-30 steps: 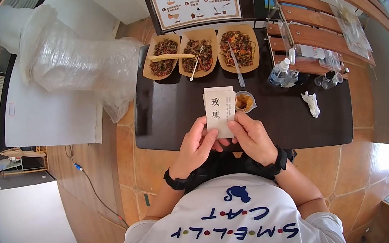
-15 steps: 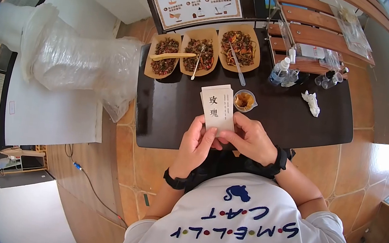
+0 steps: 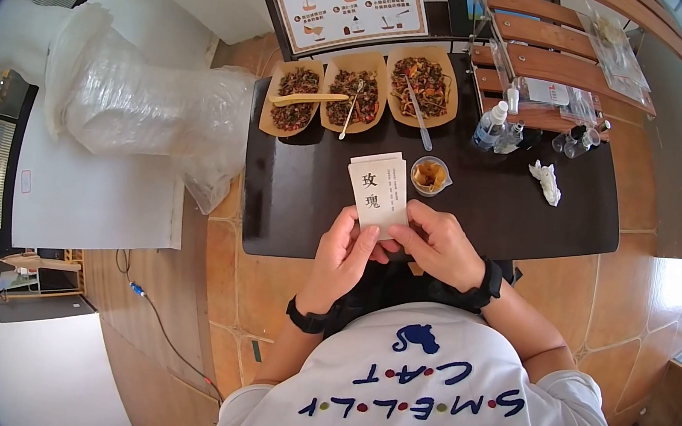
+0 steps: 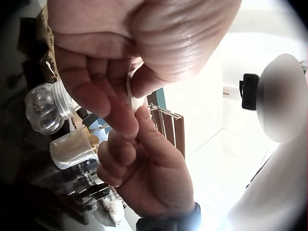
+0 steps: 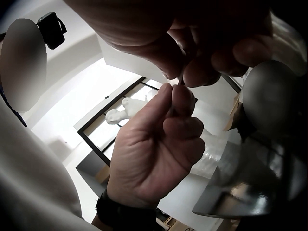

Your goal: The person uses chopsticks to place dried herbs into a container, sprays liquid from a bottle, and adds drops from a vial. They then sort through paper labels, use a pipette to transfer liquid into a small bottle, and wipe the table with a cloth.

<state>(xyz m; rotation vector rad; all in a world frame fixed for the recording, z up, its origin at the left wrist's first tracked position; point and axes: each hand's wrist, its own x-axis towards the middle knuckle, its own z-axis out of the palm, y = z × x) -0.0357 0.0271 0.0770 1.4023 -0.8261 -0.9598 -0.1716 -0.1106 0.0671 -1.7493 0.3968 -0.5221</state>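
Note:
Both hands hold a small stack of white cards (image 3: pixel 379 188) over the near edge of the dark table. Two large Chinese characters and columns of small print mark the top card. My left hand (image 3: pixel 341 254) grips the lower left of the stack, thumb on the face. The right hand (image 3: pixel 446 248) pinches the lower right corner between thumb and fingers. In the right wrist view the card edge shows thin between the fingertips of the left hand (image 5: pixel 156 144) and the right. Just beyond the cards stands a clear cup (image 3: pixel 430 176) with orange-brown pieces inside.
Three paper trays (image 3: pixel 418 120) of dried plant bits line the table's back, with a wooden tool (image 3: pixel 308 99) across two. A spray bottle (image 3: pixel 490 125), small bottles and a crumpled tissue (image 3: pixel 546 183) are to the right. An instruction sign (image 3: pixel 346 7) stands behind.
The right thumb has slid from the card's right side down to its lower corner. The stack has tilted slightly to the left. The head view has shifted a little.

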